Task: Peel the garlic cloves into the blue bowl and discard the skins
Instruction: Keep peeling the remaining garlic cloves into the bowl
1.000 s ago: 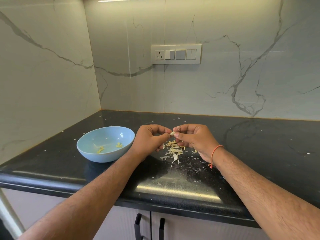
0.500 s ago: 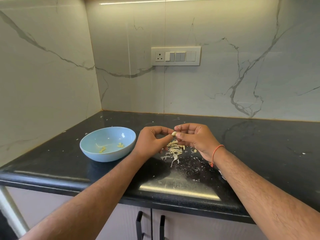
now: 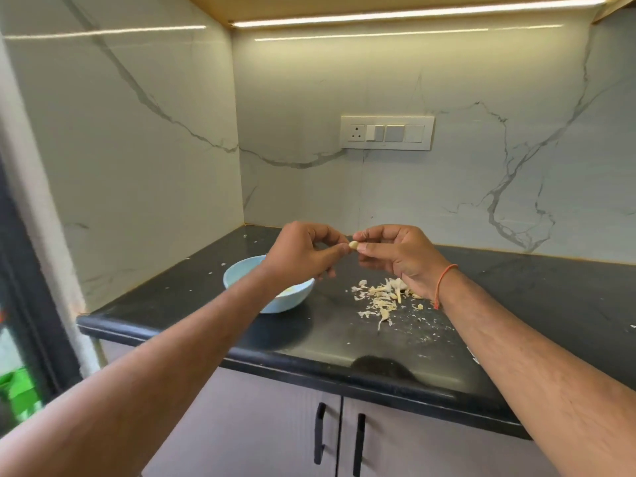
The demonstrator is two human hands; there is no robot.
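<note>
A small pale garlic clove [image 3: 353, 245] is pinched between my two hands above the black counter. My left hand [image 3: 303, 253] holds it from the left with thumb and forefinger. My right hand [image 3: 399, 254], with an orange thread on the wrist, pinches it from the right. The blue bowl [image 3: 241, 273] stands on the counter under my left forearm, which covers most of its inside. A heap of garlic skins [image 3: 382, 299] lies on the counter below my right hand.
The black counter [image 3: 533, 304] meets marble walls at the back and left. A switch panel [image 3: 387, 132] is on the back wall. Small skin flakes are scattered over the counter. Cabinet doors with black handles [image 3: 339, 435] are below the front edge.
Both hands have lifted with the clove, away from the skin heap. The view has pulled back and tilted up, and my left forearm now covers most of the bowl.
</note>
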